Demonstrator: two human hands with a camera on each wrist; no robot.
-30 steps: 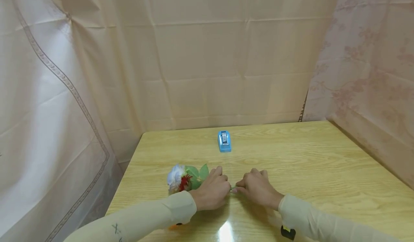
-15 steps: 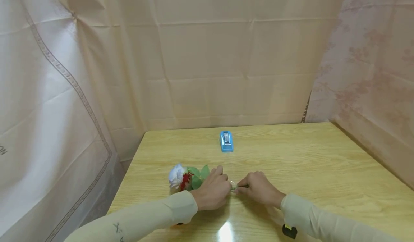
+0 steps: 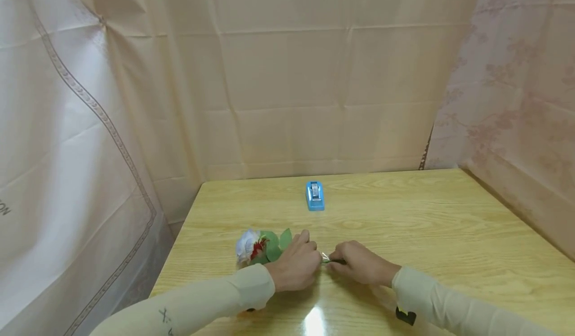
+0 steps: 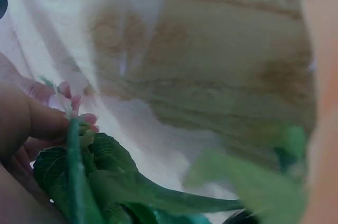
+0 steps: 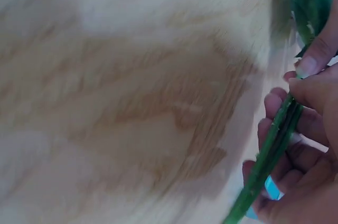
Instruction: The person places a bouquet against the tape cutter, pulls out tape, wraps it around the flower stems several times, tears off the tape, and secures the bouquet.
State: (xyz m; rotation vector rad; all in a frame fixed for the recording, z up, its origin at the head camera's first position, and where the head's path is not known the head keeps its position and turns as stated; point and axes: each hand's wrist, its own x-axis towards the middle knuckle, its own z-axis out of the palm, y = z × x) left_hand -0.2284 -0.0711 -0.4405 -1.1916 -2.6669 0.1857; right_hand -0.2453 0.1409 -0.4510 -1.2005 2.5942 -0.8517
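A bunch of artificial flowers lies over the table's near part in the head view, with a pale blue-white bloom [image 3: 245, 246], a red flower [image 3: 258, 248] and green leaves [image 3: 272, 248]. My left hand [image 3: 296, 263] grips the bunch just behind the leaves. To its right, my right hand [image 3: 361, 262] pinches the lower stems. Between both hands a shiny clear strip [image 3: 325, 257], seemingly tape, sits on the stems. In the right wrist view several green stems [image 5: 272, 152] run together across my right fingers. The parts inside my left hand are hidden.
A blue tape dispenser [image 3: 315, 195] stands beyond the hands on the wooden table [image 3: 404, 211]. Beige cloth [image 3: 287, 91] hangs behind the table's back edge, and patterned cloth [image 3: 516, 111] hangs at the right.
My right hand has turned and shifted slightly right along the stems, and the shiny strip between the hands shows more plainly. My left hand keeps its grip almost in place.
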